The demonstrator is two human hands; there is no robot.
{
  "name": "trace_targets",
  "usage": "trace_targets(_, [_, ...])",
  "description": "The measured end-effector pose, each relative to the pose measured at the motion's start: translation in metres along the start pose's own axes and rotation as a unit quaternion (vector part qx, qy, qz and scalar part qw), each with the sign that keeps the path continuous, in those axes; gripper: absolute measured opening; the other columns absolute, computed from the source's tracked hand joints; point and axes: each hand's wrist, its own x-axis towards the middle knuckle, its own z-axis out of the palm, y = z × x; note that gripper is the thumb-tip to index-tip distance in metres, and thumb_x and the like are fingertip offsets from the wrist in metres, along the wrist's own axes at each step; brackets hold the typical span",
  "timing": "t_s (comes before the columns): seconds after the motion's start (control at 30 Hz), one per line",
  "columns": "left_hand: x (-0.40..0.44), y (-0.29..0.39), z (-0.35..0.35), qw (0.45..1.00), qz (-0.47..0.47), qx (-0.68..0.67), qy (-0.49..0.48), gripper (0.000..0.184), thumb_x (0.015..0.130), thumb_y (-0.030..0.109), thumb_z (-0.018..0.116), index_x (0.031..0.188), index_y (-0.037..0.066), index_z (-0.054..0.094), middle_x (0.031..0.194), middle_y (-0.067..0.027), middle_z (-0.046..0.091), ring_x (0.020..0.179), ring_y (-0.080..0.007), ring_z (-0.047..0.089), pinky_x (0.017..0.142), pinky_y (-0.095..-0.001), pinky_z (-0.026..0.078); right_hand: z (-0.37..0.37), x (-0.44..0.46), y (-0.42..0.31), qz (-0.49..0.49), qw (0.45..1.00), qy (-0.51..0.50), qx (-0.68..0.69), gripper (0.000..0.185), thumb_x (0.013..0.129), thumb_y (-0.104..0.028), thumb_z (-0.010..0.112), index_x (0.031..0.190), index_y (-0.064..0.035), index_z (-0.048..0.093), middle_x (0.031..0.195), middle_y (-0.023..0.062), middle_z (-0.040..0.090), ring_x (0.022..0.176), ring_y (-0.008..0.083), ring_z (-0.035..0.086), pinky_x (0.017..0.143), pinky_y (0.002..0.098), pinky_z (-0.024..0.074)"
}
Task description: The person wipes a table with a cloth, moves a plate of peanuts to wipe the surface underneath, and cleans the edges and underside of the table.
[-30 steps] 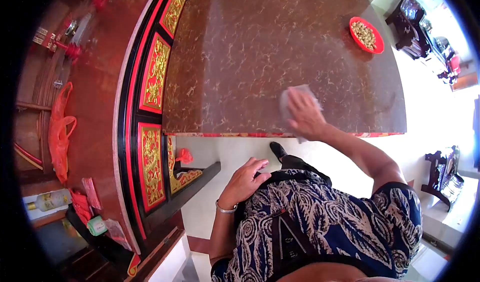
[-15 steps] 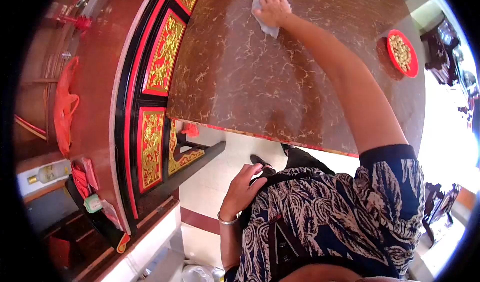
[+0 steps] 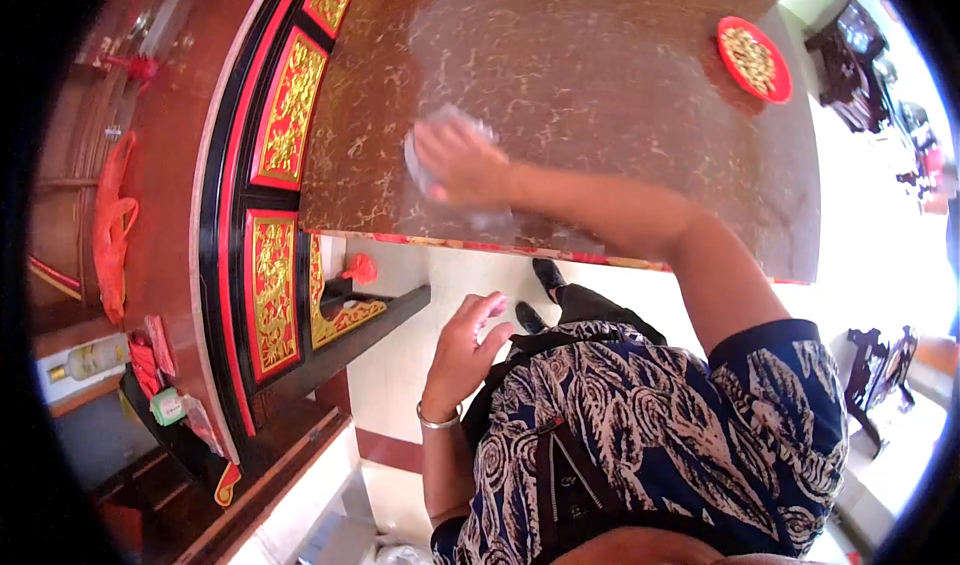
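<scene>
My right hand (image 3: 458,163) lies flat over a pale cloth (image 3: 418,170), pressing it on the brown marbled tabletop (image 3: 600,95), near the edge closest to me. The hand is slightly blurred. Below that edge, my left hand (image 3: 467,350) hangs in front of my body with its thumb and fingers apart and nothing in it; a silver bangle circles its wrist. A red bowl (image 3: 755,61) of small tan pieces stands at the far right of the tabletop.
At left is a cabinet with red and gold carved panels (image 3: 273,290). A red plastic bag (image 3: 115,230), a bottle (image 3: 95,358) and small packets lie beyond it. A black bar (image 3: 375,325) juts out below the table. Dark carved chairs (image 3: 880,380) stand at right.
From the near middle, my right hand went with the cloth to the far side of the tabletop, then came back toward me and left. My left hand has stayed low, moving slightly.
</scene>
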Motion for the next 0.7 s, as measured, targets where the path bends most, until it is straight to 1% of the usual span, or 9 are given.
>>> trace_targets(0.2, [0.016, 0.006, -0.007, 0.993, 0.088, 0.075, 0.02, 0.033, 0.087, 0.012, 0.067, 0.116, -0.001, 0.06, 0.102, -0.0145, 0.063, 0.098, -0.0278, 0.063, 0.085, -0.0347, 0.05, -0.032, -0.146, -0.012, 0.139, 0.99, -0.006, 0.012, 0.065, 0.09, -0.04, 0.053, 0.14, 0.0002, 0.041, 0.147, 0.0205, 0.038, 0.135, 0.0348, 0.038, 0.114, 0.0494, 0.0248])
trace_targets(0.23, [0.023, -0.002, -0.012, 0.987, 0.11, 0.087, 0.075, 0.032, 0.086, 0.013, 0.067, 0.115, -0.001, 0.06, 0.101, -0.0139, 0.063, 0.097, -0.0276, 0.063, 0.084, -0.0349, 0.049, -0.053, -0.172, -0.007, 0.157, 0.98, -0.089, -0.083, 0.064, 0.089, -0.038, 0.054, 0.14, -0.0001, 0.041, 0.146, 0.0199, 0.039, 0.133, 0.035, 0.039, 0.112, 0.0492, 0.0268])
trace_targets(0.27, [0.031, -0.008, -0.017, 0.978, 0.13, 0.097, 0.132, 0.032, 0.086, 0.013, 0.067, 0.114, -0.001, 0.061, 0.099, -0.0132, 0.062, 0.095, -0.0275, 0.062, 0.083, -0.0351, 0.049, -0.075, -0.2, -0.002, 0.17, 0.954, -0.172, -0.176, 0.064, 0.089, -0.036, 0.055, 0.14, -0.0004, 0.041, 0.144, 0.0192, 0.039, 0.131, 0.0352, 0.04, 0.111, 0.049, 0.0288])
trace_targets(0.33, [0.052, -0.008, -0.031, 0.96, 0.136, 0.119, 0.212, 0.03, 0.086, 0.013, 0.067, 0.112, -0.001, 0.061, 0.098, -0.0132, 0.062, 0.093, -0.0277, 0.061, 0.083, -0.0367, 0.048, -0.075, -0.267, 0.025, 0.393, 0.917, -0.049, -0.049, 0.066, 0.087, -0.034, 0.056, 0.141, -0.0006, 0.038, 0.143, 0.0192, 0.039, 0.124, 0.0363, 0.042, 0.105, 0.0505, 0.0332])
trace_targets(0.4, [0.074, -0.015, -0.044, 0.951, 0.136, 0.13, 0.245, 0.03, 0.087, 0.014, 0.066, 0.112, -0.002, 0.061, 0.101, -0.0137, 0.062, 0.095, -0.0287, 0.06, 0.085, -0.0383, 0.047, -0.064, -0.357, 0.063, 0.447, 0.884, 0.041, -0.133, 0.067, 0.09, -0.035, 0.052, 0.145, -0.0011, 0.031, 0.148, 0.0205, 0.032, 0.123, 0.0387, 0.042, 0.104, 0.0522, 0.0337])
trace_targets(0.47, [0.094, -0.028, -0.052, 0.941, 0.136, 0.136, 0.278, 0.03, 0.088, 0.015, 0.065, 0.113, -0.002, 0.061, 0.104, -0.0142, 0.061, 0.098, -0.0296, 0.06, 0.087, -0.04, 0.047, -0.068, -0.431, 0.101, 0.486, 0.823, -0.086, -0.28, 0.063, 0.096, -0.04, 0.045, 0.145, -0.0018, 0.034, 0.153, 0.0196, 0.028, 0.131, 0.0394, 0.039, 0.107, 0.0517, 0.0342])
trace_targets(0.53, [0.114, -0.044, -0.058, 0.891, 0.159, 0.236, 0.353, 0.032, 0.089, 0.017, 0.064, 0.114, -0.002, 0.06, 0.109, -0.0143, 0.059, 0.105, -0.0317, 0.056, 0.091, -0.0432, 0.044, -0.1, -0.45, 0.116, 0.643, 0.737, -0.051, -0.2, 0.062, 0.098, -0.044, 0.04, 0.143, -0.0019, 0.037, 0.153, 0.0209, 0.028, 0.133, 0.039, 0.038, 0.109, 0.0516, 0.0326])
trace_targets(0.6, [0.13, -0.06, -0.06, 0.894, 0.147, 0.225, 0.358, 0.035, 0.089, 0.019, 0.064, 0.117, -0.001, 0.059, 0.114, -0.0152, 0.055, 0.11, -0.0343, 0.052, 0.093, -0.0449, 0.043, -0.09, -0.479, 0.144, 0.674, 0.703, -0.007, -0.226, 0.065, 0.098, -0.049, 0.037, 0.142, -0.0011, 0.037, 0.149, 0.0225, 0.033, 0.134, 0.0408, 0.036, 0.109, 0.0506, 0.0325])
trace_targets(0.7, [0.151, -0.084, -0.054, 0.87, 0.109, 0.272, 0.396, 0.044, 0.089, 0.026, 0.063, 0.124, 0.001, 0.053, 0.12, -0.018, 0.051, 0.115, -0.0367, 0.048, 0.096, -0.0473, 0.041, -0.095, -0.41, 0.139, 0.65, 0.741, -0.089, -0.146, 0.065, 0.097, -0.047, 0.038, 0.14, 0.0011, 0.039, 0.142, 0.0242, 0.038, 0.127, 0.0405, 0.041, 0.103, 0.0508, 0.0354])
